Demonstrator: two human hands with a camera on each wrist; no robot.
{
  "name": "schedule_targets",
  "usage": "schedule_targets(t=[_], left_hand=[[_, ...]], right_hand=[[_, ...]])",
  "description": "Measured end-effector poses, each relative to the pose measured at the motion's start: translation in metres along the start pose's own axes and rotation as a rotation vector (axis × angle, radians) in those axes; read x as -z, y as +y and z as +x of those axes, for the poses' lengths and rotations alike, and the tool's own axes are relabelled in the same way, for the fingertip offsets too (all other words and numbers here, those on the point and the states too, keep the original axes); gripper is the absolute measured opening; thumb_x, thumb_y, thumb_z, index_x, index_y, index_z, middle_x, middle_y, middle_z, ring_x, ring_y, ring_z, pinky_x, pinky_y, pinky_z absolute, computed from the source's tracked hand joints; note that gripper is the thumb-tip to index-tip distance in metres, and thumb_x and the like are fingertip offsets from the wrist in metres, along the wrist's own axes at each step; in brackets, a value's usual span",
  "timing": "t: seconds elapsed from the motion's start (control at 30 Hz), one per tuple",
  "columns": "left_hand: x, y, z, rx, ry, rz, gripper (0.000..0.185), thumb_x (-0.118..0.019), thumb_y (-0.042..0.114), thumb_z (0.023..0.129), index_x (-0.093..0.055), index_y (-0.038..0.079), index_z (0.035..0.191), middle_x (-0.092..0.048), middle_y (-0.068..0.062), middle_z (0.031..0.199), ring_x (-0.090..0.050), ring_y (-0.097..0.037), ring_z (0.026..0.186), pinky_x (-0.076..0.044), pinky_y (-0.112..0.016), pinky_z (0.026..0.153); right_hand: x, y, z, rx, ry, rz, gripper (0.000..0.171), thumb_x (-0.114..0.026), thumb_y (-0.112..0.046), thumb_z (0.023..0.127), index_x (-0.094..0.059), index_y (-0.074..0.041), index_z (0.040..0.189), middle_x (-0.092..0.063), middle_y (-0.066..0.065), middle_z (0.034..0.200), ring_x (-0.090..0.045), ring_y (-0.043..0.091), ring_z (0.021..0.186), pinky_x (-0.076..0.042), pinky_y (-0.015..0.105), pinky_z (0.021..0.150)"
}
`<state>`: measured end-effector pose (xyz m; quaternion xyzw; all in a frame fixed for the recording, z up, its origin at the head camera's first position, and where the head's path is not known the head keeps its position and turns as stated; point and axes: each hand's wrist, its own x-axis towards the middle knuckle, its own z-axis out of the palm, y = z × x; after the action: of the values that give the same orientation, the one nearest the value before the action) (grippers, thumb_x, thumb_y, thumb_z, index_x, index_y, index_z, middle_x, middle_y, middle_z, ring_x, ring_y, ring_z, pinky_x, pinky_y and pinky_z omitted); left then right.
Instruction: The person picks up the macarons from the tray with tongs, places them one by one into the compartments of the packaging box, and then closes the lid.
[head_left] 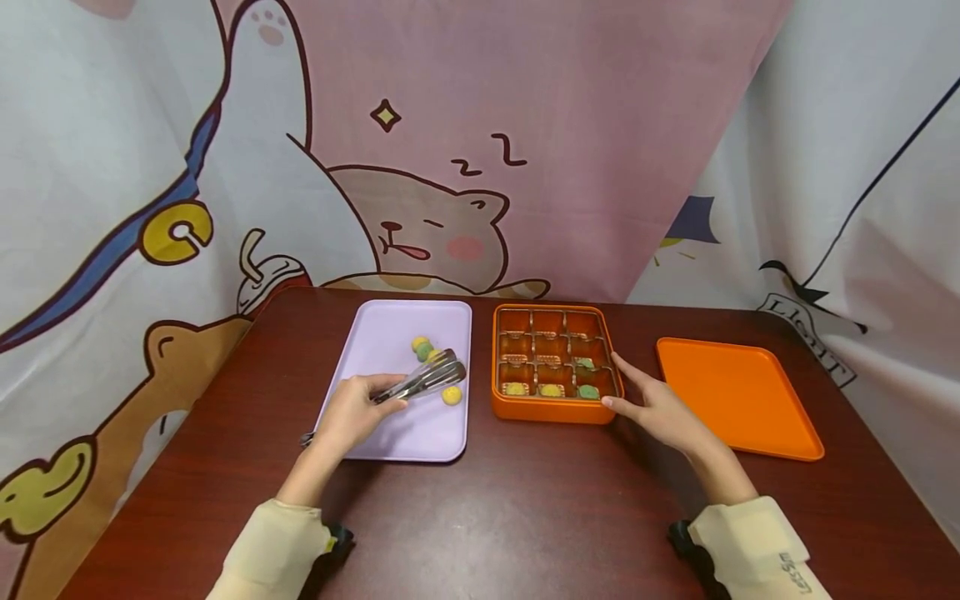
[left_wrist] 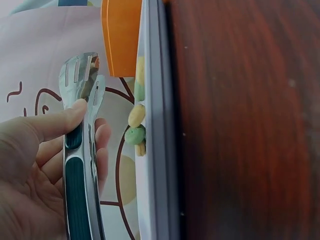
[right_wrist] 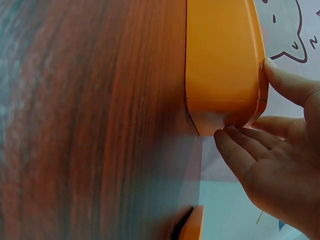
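Observation:
My left hand point(head_left: 352, 417) grips metal tongs point(left_wrist: 75, 150) with dark green handle inlays. The tongs' slotted heads hover over the lilac tray point(head_left: 390, 333), slightly apart, with nothing visible between them. On that tray lie several small yellow and green balls point(left_wrist: 135, 135) in a row, and one yellow ball point(head_left: 452, 395) lies apart near the tongs. My right hand point(head_left: 660, 408) touches the right side of an orange box point(head_left: 551, 410), thumb at its rim, fingers fairly straight. Its front row contains two yellow balls and a green one point(head_left: 588, 392); green also shows just behind.
An orange lid-like tray point(head_left: 738, 400) lies flat at the right. The box has a clear divided insert point(head_left: 533, 333). Everything stands on a dark red-brown wooden table point(head_left: 525, 517). A cartoon-printed cloth point(head_left: 585, 150) hangs behind the table.

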<state>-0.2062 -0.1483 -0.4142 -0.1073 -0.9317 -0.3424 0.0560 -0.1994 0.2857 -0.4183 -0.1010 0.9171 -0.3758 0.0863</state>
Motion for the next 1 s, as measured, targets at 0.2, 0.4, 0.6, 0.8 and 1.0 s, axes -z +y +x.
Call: schedule_targets(t=[0.2, 0.4, 0.6, 0.8, 1.0], left_hand=[[-0.002, -0.007, -0.002, 0.026, -0.012, 0.013, 0.035, -0.081, 0.017, 0.081, -0.076, 0.008, 0.114, -0.076, -0.012, 0.110, -0.071, -0.028, 0.103, -0.052, -0.044, 0.083], [-0.004, -0.012, -0.005, 0.027, -0.041, 0.033, 0.036, -0.081, 0.018, 0.080, -0.076, 0.010, 0.115, -0.075, -0.012, 0.112, -0.070, -0.029, 0.106, -0.052, -0.046, 0.087], [-0.004, -0.015, -0.005, 0.029, -0.080, 0.068, 0.040, -0.083, 0.018, 0.078, -0.075, 0.014, 0.117, -0.074, -0.012, 0.115, -0.069, -0.031, 0.109, -0.052, -0.047, 0.089], [-0.004, -0.018, -0.004, 0.038, -0.117, 0.084, 0.042, -0.084, 0.016, 0.075, -0.075, 0.016, 0.116, -0.075, -0.011, 0.113, -0.069, -0.027, 0.102, -0.051, -0.042, 0.083], [-0.003, -0.019, -0.003, 0.035, -0.124, 0.095, 0.042, -0.084, 0.015, 0.074, -0.075, 0.014, 0.115, -0.076, -0.010, 0.109, -0.069, -0.026, 0.097, -0.051, -0.040, 0.080]], right_hand=[[-0.001, 0.001, 0.000, 0.003, 0.003, -0.011, 0.083, -0.062, -0.035, 0.098, -0.014, -0.008, 0.160, -0.020, 0.029, 0.162, -0.022, 0.052, 0.147, -0.022, 0.071, 0.111], [0.001, 0.001, -0.001, 0.006, 0.000, -0.013, 0.083, -0.062, -0.036, 0.098, -0.014, -0.007, 0.160, -0.018, 0.028, 0.163, -0.020, 0.052, 0.147, -0.021, 0.071, 0.111], [0.001, 0.002, 0.000, 0.002, -0.005, -0.013, 0.084, -0.061, -0.037, 0.098, -0.013, -0.008, 0.160, -0.018, 0.027, 0.163, -0.020, 0.052, 0.147, -0.021, 0.071, 0.112], [0.000, 0.002, 0.001, 0.002, -0.003, -0.017, 0.084, -0.061, -0.037, 0.098, -0.013, -0.008, 0.160, -0.018, 0.027, 0.163, -0.020, 0.052, 0.147, -0.021, 0.071, 0.112], [-0.001, 0.002, 0.001, -0.004, 0.000, -0.022, 0.083, -0.061, -0.036, 0.099, -0.013, -0.009, 0.160, -0.018, 0.028, 0.163, -0.021, 0.052, 0.147, -0.021, 0.071, 0.112]])
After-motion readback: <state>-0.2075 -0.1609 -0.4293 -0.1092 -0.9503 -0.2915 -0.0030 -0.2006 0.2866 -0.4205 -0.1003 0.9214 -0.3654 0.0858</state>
